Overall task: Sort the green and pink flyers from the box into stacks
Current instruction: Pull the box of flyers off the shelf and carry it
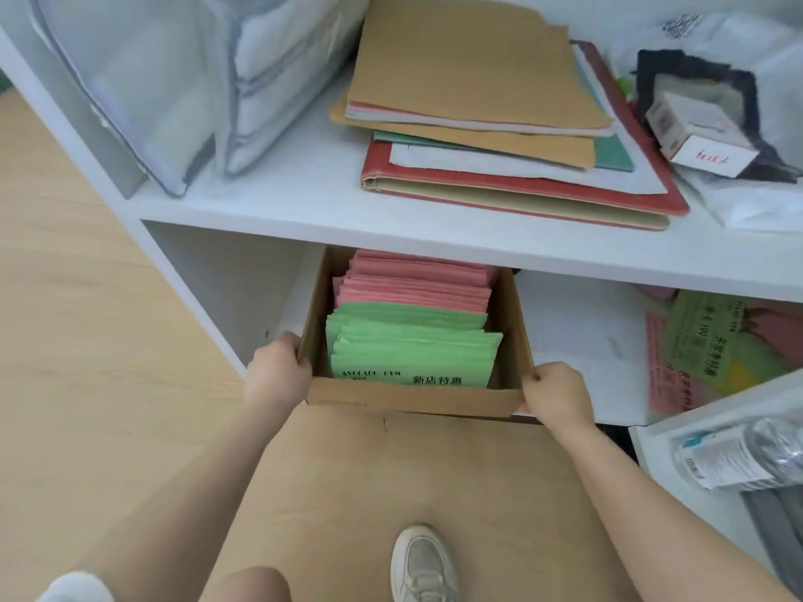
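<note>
An open cardboard box (413, 396) sits in the lower shelf compartment, its front end sticking out past the shelf edge. Green flyers (413, 349) stand upright at its front and pink flyers (415, 282) stand behind them. My left hand (278, 371) grips the box's front left corner, fingers curled over the wall. My right hand (556, 393) grips the front right corner the same way. The back of the box is hidden under the shelf board.
A white shelf board (391, 223) above the box carries folders and brown envelopes (478, 80) and fabric bags (143, 80). Loose pink and green flyers (704, 345) lie at the lower right. A brown cardboard sheet (413, 480) covers the floor by my shoe (423, 562).
</note>
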Motion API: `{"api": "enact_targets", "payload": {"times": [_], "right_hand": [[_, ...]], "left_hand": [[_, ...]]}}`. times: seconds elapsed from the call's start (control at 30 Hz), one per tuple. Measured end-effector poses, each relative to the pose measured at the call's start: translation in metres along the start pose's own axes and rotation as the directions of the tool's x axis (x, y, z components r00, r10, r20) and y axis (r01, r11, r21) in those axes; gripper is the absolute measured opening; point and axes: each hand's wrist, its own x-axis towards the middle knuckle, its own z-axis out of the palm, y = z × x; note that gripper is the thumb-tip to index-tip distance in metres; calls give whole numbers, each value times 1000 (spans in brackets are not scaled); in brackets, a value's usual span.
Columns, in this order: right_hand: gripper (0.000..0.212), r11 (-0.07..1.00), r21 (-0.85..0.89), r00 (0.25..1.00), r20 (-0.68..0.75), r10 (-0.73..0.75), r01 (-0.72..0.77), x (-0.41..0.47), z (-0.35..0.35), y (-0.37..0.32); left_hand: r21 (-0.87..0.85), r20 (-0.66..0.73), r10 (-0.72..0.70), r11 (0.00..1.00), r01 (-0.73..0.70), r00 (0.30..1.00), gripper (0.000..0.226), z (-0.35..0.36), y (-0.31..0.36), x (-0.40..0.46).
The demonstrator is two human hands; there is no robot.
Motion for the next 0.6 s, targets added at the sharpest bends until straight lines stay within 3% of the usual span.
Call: {"api": "enact_targets", "payload": {"times": [0.1, 0.23, 0.37, 0.43, 0.6], "right_hand": [[28, 991, -131, 999, 49, -5, 11, -37, -3, 18], [27, 947, -309, 993, 106, -59, 89, -38, -8, 16], [16, 988, -86, 992, 38, -124, 127, -1, 0, -2], [14, 994, -17, 994, 24, -106, 107, 19, 5, -9], [16, 1000, 4, 999, 32, 13, -13, 42, 18, -8]], "left_hand": [[-25, 0, 43, 999, -43, 999, 10, -7, -15, -33], [-121, 23, -20, 992, 23, 1000, 8, -3, -29, -44], [-168, 43, -65, 983, 72, 997, 20, 1, -16, -7], [-96, 84, -60, 993, 68, 995, 27, 6, -7, 15], [108, 160, -61, 993, 44, 985, 19, 17, -8, 37]]}}
